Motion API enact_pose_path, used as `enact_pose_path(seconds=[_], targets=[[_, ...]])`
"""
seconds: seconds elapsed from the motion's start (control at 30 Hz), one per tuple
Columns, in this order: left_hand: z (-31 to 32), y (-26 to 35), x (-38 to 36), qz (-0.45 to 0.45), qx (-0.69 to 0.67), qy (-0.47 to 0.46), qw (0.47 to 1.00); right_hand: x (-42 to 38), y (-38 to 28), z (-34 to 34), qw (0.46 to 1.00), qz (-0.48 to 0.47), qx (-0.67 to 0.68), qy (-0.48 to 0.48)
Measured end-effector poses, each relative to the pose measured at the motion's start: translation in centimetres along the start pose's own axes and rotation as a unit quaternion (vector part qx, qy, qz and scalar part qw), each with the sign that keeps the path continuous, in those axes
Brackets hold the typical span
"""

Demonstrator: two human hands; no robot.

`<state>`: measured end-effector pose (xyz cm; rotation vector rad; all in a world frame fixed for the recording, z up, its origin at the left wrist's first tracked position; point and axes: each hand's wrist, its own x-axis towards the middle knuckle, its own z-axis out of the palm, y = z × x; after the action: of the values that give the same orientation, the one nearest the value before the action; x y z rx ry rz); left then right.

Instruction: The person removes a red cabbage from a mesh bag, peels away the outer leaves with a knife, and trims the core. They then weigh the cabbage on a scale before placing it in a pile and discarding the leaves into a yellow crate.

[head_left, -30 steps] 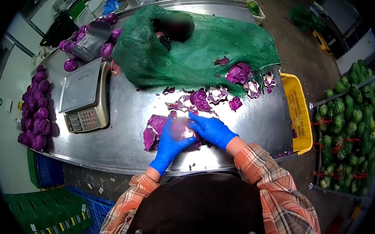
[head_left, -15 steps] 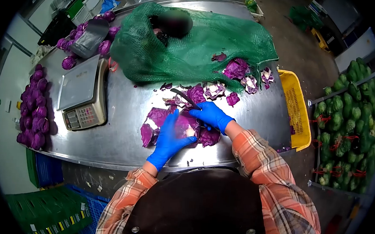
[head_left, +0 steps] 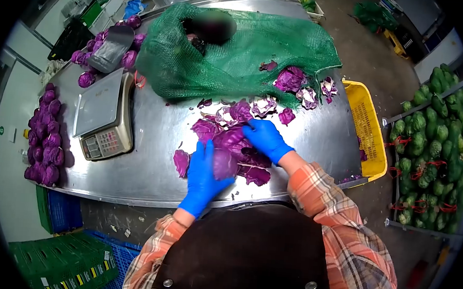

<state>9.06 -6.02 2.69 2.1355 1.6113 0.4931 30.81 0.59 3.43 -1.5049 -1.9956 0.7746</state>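
Note:
A peeled red cabbage (head_left: 224, 164) sits at the table's near middle, its surface slightly blurred. Around its left side, my left hand (head_left: 202, 177) in a blue glove holds it, fingers upward and thumb along the near side. My right hand (head_left: 266, 140), also gloved in blue, is curled at the upper right, its fingertips against a loose purple outer leaf (head_left: 233, 137). Beneath that hand, a dark shape looks like the knife (head_left: 256, 157), mostly hidden. More torn leaves (head_left: 254, 174) lie close to the cabbage, and trimmed pale-cored pieces (head_left: 263, 106) lie beyond it.
A green mesh sack (head_left: 280, 41) covers the table's far part. At left stand a scale (head_left: 106, 118) and piled red cabbages (head_left: 45, 138). A yellow basket (head_left: 370, 137) hangs by the right edge; green vegetables (head_left: 428, 135) fill a rack farther right.
The knife blade, which pointed up and left from my right hand, no longer shows there. The cabbage has turned, hiding its pale core, and leaves beside it have shifted.

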Motion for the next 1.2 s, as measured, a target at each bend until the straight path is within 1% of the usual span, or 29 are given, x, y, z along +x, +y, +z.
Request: enact_pose_path(seconds=[0.03,0.07,0.1,0.13,0.2,0.23,0.27,0.33,0.4,0.43,0.47,0.53,0.63,0.73,0.8,0.83,0.87,0.9,0.93,1.0,1.03,1.1,1.13,1.17,1.2], targets=[[-0.2,-1.6,-1.1,0.007,-0.007,-0.007,1.0,-0.3,1.0,-0.5,0.999,0.04,0.014,-0.011],[-0.4,-3.2,-1.8,0.016,-0.012,-0.013,1.0,-0.7,1.2,-0.2,0.985,0.14,0.098,-0.032],[-0.8,-4.0,-2.1,0.019,-0.041,-0.009,0.999,-1.0,1.4,0.1,0.977,0.156,0.144,-0.024],[-0.9,-4.3,-2.3,-0.009,-0.082,-0.015,0.997,-1.2,1.5,0.4,0.967,0.172,0.188,-0.019],[-0.8,-4.1,-1.5,-0.057,-0.163,-0.023,0.985,-0.7,1.4,0.0,0.962,0.215,0.163,-0.032],[-0.6,-3.6,-1.3,-0.087,-0.158,-0.022,0.983,-0.2,1.1,-0.1,0.985,0.13,0.117,0.012],[-0.2,-3.4,-1.1,-0.105,-0.172,-0.014,0.979,-0.7,0.6,-0.5,0.982,0.142,0.117,0.05],[0.6,-3.3,-0.9,-0.141,-0.202,-0.004,0.969,-1.4,-2.0,-1.2,0.996,0.047,0.056,0.055],[0.0,-2.9,-0.6,-0.168,-0.199,-0.026,0.965,-2.2,-2.6,1.2,0.997,0.036,0.052,-0.049],[-0.5,-2.5,-0.4,-0.182,-0.194,-0.035,0.963,-2.5,-3.3,2.0,0.998,-0.05,-0.03,-0.015],[-0.7,-2.4,-0.2,-0.196,-0.189,-0.044,0.961,-2.6,-4.0,2.1,0.997,-0.038,-0.044,-0.051],[-0.6,-2.7,-0.2,-0.177,-0.187,-0.05,0.965,-2.3,-3.3,3.7,0.996,-0.058,-0.055,-0.049],[-0.2,-3.5,-0.9,-0.154,-0.212,-0.041,0.964,-1.4,-2.6,4.1,0.986,-0.039,0.013,-0.161],[-0.4,-3.6,-1.4,-0.119,-0.229,-0.027,0.966,-1.2,-3.0,3.1,0.973,0.017,0.086,-0.214],[0.1,-4.9,-2.2,-0.081,-0.238,-0.013,0.968,-1.3,-2.4,3.2,0.972,0.018,0.074,-0.222],[0.2,-5.4,-2.4,-0.046,-0.251,-0.007,0.967,-1.3,-2.5,3.0,0.971,0.018,0.066,-0.229],[0.2,-5.9,-2.8,-0.042,-0.269,-0.014,0.962,-1.4,-2.6,2.9,0.97,0.018,0.059,-0.236],[-0.1,-5.9,-3.1,-0.036,-0.287,-0.02,0.957,-2.0,-0.6,5.1,0.99,-0.086,0.021,-0.109],[-0.3,-6.1,-3.4,-0.031,-0.305,-0.027,0.951,-2.0,-0.2,4.6,0.99,-0.012,0.076,-0.122],[0.1,-7.1,-4.8,0.054,-0.285,-0.016,0.957,-1.3,0.8,3.4,0.963,0.137,0.187,-0.139],[0.2,-6.9,-5.2,0.058,-0.288,-0.005,0.956,-1.7,1.5,3.8,0.967,0.11,0.195,-0.119],[0.3,-6.5,-6.1,0.049,-0.289,0.0,0.956,-2.9,1.0,4.3,0.973,0.111,0.172,-0.108],[0.2,-6.3,-6.1,0.04,-0.286,0.001,0.957,-2.8,0.4,4.1,0.977,0.106,0.156,-0.103],[0.2,-6.0,-6.1,0.03,-0.283,0.004,0.959,-3.0,-0.4,3.6,0.984,0.076,0.11,-0.116],[0.2,-5.1,-6.0,-0.009,-0.306,0.011,0.952,-3.0,-0.3,3.9,0.985,0.07,0.13,-0.092]])
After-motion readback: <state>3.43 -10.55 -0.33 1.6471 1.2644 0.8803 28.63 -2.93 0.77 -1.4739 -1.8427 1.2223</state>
